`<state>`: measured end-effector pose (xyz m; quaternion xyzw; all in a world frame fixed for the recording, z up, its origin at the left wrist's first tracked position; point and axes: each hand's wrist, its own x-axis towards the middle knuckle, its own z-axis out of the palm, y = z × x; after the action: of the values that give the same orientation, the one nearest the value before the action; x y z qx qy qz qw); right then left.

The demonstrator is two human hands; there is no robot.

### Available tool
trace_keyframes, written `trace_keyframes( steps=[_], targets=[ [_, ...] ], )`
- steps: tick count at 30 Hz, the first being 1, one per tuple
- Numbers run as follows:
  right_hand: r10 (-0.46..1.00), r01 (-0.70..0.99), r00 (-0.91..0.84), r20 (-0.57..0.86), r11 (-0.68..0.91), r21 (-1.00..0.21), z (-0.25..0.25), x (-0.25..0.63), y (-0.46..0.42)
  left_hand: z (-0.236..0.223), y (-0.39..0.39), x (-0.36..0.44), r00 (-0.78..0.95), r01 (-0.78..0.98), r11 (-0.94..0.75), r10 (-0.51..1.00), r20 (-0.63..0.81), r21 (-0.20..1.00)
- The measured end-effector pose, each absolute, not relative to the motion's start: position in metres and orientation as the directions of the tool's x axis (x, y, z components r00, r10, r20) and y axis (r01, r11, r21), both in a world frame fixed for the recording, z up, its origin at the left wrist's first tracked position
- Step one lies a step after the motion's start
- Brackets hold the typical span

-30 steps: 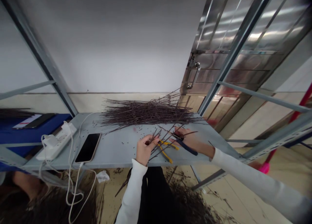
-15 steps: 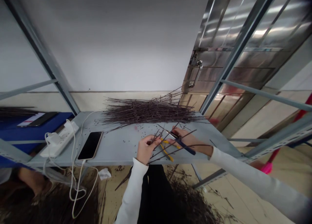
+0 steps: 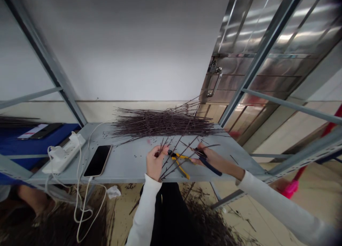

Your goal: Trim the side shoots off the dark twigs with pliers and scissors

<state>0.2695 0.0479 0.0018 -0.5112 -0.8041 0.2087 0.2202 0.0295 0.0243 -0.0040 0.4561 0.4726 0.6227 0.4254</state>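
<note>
My left hand point(image 3: 155, 162) is shut on several thin dark twigs point(image 3: 176, 160) that fan out across the grey metal shelf point(image 3: 128, 164). My right hand point(image 3: 211, 159) grips a cutting tool with a navy handle point(image 3: 210, 166), its dark head among the twig ends. Between my hands, a yellow-handled cutter point(image 3: 180, 165) lies on the shelf partly under the twigs, touching neither hand as far as I can tell. Behind them is a long heap of dark twigs point(image 3: 162, 123), with small bits scattered in front of it.
A black smartphone point(image 3: 97, 160) and a white power strip point(image 3: 64, 155) with white cables sit at the shelf's left. Steel uprights frame the shelf. Beyond is a steel door with a handle point(image 3: 215, 82). Below, twigs lie on the floor point(image 3: 211, 217), and a person's bare limb point(image 3: 29, 199) shows at lower left.
My right hand has drawn slightly right and back with the navy-handled tool. My left hand has shifted a little left, and the yellow cutter's dark head now shows between my hands.
</note>
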Motion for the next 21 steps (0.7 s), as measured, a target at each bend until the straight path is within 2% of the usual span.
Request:
trace_keyframes(
  steps=[2, 5, 7, 10, 15, 21],
  targets=[
    [0.945, 0.810, -0.317, 0.082, 0.315, -0.495, -0.016, 0.289, 0.055, 0.000, 0.022, 0.027, -0.228, -0.108, -0.194, 0.960, 0.165, 0.975],
    [0.995, 0.933, -0.072, 0.075, 0.094, -0.347, -0.046, 0.319, 0.073, 0.008, 0.015, 0.029, -0.220, -0.126, -0.196, 0.961, 0.166, 0.972],
    [0.996, 0.953, 0.036, 0.080, -0.010, -0.303, -0.064, 0.334, 0.085, 0.013, 0.009, 0.032, -0.217, -0.130, -0.203, 0.961, 0.172, 0.970],
    [0.992, 0.959, 0.100, 0.080, -0.074, -0.275, -0.080, 0.347, 0.097, 0.019, 0.003, 0.037, -0.210, -0.102, -0.222, 0.957, 0.198, 0.970],
    [0.985, 0.964, 0.013, 0.170, 0.032, -0.264, -0.082, 0.339, 0.102, 0.018, 0.004, 0.038, -0.221, -0.026, -0.247, 0.946, 0.236, 0.969],
    [0.907, 0.887, -0.332, 0.258, 0.393, -0.242, -0.086, 0.279, 0.074, 0.012, 0.006, 0.041, -0.230, 0.019, -0.267, 0.937, 0.265, 0.963]
  ],
)
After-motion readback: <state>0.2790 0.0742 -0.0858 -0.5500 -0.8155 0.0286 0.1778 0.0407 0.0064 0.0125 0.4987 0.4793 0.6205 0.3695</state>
